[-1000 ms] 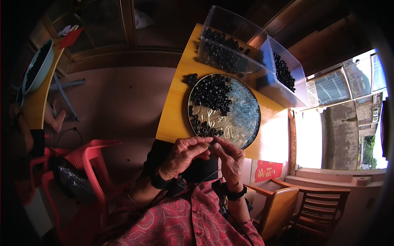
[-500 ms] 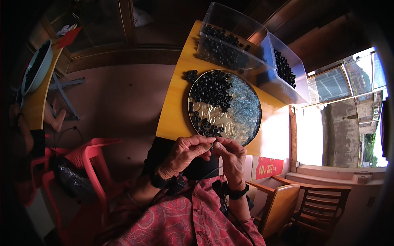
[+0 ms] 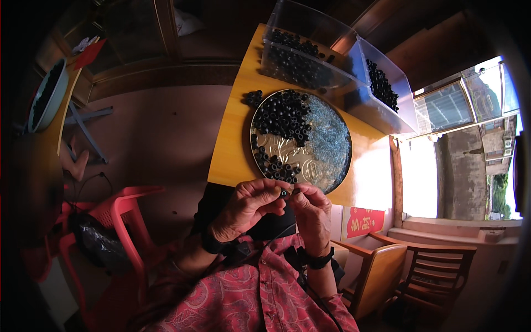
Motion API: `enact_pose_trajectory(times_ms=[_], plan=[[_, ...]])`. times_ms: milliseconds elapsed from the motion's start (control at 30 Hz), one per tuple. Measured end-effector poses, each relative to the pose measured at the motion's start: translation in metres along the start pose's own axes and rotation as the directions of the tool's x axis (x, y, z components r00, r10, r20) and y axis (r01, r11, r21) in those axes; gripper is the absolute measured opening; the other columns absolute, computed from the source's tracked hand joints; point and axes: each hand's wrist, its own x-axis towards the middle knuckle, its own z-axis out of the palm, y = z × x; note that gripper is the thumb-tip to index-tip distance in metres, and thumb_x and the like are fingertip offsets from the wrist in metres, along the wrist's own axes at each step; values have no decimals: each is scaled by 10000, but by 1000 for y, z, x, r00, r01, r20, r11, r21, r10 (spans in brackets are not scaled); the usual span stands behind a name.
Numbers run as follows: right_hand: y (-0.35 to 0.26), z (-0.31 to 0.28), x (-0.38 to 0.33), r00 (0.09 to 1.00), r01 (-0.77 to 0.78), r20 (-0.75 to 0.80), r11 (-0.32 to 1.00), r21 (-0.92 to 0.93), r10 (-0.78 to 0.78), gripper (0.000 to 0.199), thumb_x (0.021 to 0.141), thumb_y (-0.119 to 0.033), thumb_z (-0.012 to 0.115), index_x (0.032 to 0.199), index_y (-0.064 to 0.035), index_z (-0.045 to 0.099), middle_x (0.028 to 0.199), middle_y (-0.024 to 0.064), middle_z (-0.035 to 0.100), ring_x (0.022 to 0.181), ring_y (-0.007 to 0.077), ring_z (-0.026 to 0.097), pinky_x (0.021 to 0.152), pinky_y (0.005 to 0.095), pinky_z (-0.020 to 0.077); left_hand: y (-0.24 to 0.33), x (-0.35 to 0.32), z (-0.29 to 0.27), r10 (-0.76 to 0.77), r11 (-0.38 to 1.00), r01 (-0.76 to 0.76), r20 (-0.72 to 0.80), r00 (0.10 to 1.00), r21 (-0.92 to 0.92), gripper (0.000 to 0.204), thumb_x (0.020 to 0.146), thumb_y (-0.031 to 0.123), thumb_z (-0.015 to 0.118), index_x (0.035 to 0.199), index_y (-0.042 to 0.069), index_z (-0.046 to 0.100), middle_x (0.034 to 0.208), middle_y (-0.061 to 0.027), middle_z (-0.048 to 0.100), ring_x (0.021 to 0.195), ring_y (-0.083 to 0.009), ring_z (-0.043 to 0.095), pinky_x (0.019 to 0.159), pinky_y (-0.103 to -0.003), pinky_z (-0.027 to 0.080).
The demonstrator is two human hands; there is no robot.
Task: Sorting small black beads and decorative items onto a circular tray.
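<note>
Just off the near edge of a round tray (image 3: 311,170), my two hands meet fingertip to fingertip. My left hand (image 3: 246,206) pinches a small black ring-shaped piece (image 3: 284,193), whose round opening with a pale inner ring shows. Close beside it, my right hand (image 3: 314,217) has thumb and forefinger pressed together; whatever is between them is too small to make out. On the tray lie a heap of similar black pieces (image 3: 282,115) at the left and a spread of tiny clear bluish pieces (image 3: 327,130) at the right.
A yellow table (image 3: 224,160) carries the tray. Behind it stand clear plastic bins (image 3: 354,83) with black pieces. A few loose black pieces (image 3: 253,98) lie left of the tray. Red plastic chairs (image 3: 124,213) stand at the left, wooden chairs (image 3: 381,276) at the right.
My fingertips have drawn slightly apart, and the black piece has come into sight in my left fingers. The view has shifted a little.
</note>
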Motion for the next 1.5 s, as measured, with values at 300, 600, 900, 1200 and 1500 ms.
enact_pose_trajectory(times_ms=[300, 600, 900, 1200, 1500], plan=[[2, 1, -4, 998, 61, 16, 998, 2, -61, 151, 858, 29, 665, 1006, 0, 671, 981, 21, 572, 868, 112, 552, 798, 237, 442, -4, 2, -1, 9, 1000, -8, 36, 999, -19, 240, 957, 124, 587, 1160, 5, 637, 942, -49, 678, 821, -111, 669, 754, -248, 573], [8, 2, -8, 981, 192, 23, 975, -115, -190, 161, 832, 39, 687, 986, -5, 680, 1010, 43, 559, 948, 134, 559, 859, 262, 448, -8, 3, 1, 1, 1000, -1, 28, 1000, -3, 234, 964, 130, 577, 1156, 12, 636, 983, -73, 686, 824, -123, 672, 756, -247, 570], [13, 0, -8, 982, 190, 19, 975, -117, -189, 169, 831, 34, 692, 994, -9, 682, 1027, 42, 555, 946, 136, 567, 854, 259, 454, -11, 2, 3, 2, 1000, -2, -14, 1000, 8, 215, 961, 120, 579, 1131, 3, 639, 949, -76, 679, 794, -126, 652, 728, -242, 549], [13, 1, -9, 979, 203, 19, 973, -114, -202, 157, 841, 31, 686, 993, -6, 676, 1018, 46, 555, 926, 136, 571, 831, 258, 464, -13, 2, 6, 9, 1000, -10, -14, 1000, -29, 224, 952, 117, 592, 1141, 4, 635, 911, -67, 670, 748, -133, 636, 726, -245, 536], [13, 2, -11, 950, 311, 43, 917, -249, -311, 165, 841, 64, 672, 992, -1, 657, 1026, 60, 567, 950, 140, 563, 838, 259, 460, -14, 1, 3, 8, 998, -9, -20, 1000, -63, 217, 924, 111, 633, 1113, 6, 651, 903, -72, 669, 736, -151, 643, 709, -245, 536]])
